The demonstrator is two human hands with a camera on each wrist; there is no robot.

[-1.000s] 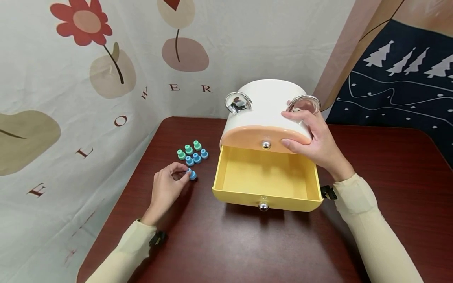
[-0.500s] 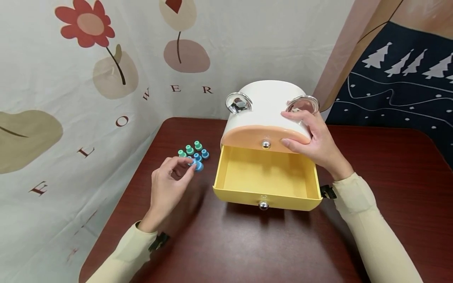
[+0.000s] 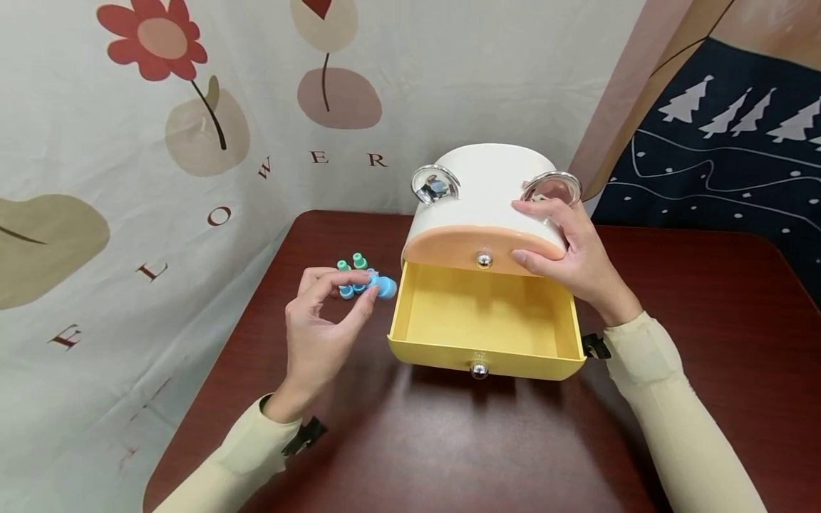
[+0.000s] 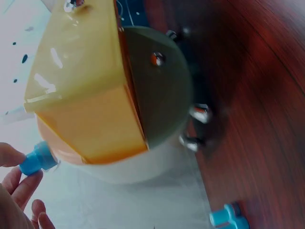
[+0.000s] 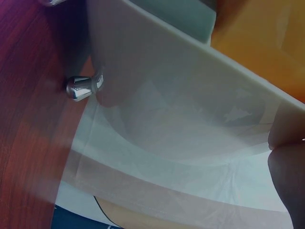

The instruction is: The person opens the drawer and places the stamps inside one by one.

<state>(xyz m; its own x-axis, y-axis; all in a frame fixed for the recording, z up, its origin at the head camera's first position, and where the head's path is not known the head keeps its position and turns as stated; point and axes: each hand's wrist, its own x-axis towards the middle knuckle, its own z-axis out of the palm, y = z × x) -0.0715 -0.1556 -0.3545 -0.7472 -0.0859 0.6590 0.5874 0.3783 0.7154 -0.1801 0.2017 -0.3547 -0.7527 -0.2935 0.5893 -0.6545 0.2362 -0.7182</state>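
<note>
A white rounded drawer box (image 3: 487, 185) stands on the dark red table (image 3: 398, 442); its peach upper drawer (image 3: 474, 249) is closed and its yellow lower drawer (image 3: 481, 320) is pulled out and bare inside. My right hand (image 3: 564, 246) grips the box's top right corner, thumb on the peach front. My left hand (image 3: 321, 324) is raised just left of the yellow drawer and pinches a small blue cap (image 3: 383, 286), also seen as blue cap (image 4: 35, 160) in the left wrist view. Several blue and green caps (image 3: 351, 274) lie on the table behind that hand.
Two chrome ring handles (image 3: 435, 185) sit on the box's top. A flower-print cloth (image 3: 128, 178) hangs at the left and back, a dark tree-print cloth (image 3: 725, 142) at the right. A chrome foot (image 5: 83, 87) of the box shows in the right wrist view.
My left hand has lifted a blue cap off the table and carried it right, up to the yellow drawer's left edge. The right hand has stayed on the box.
</note>
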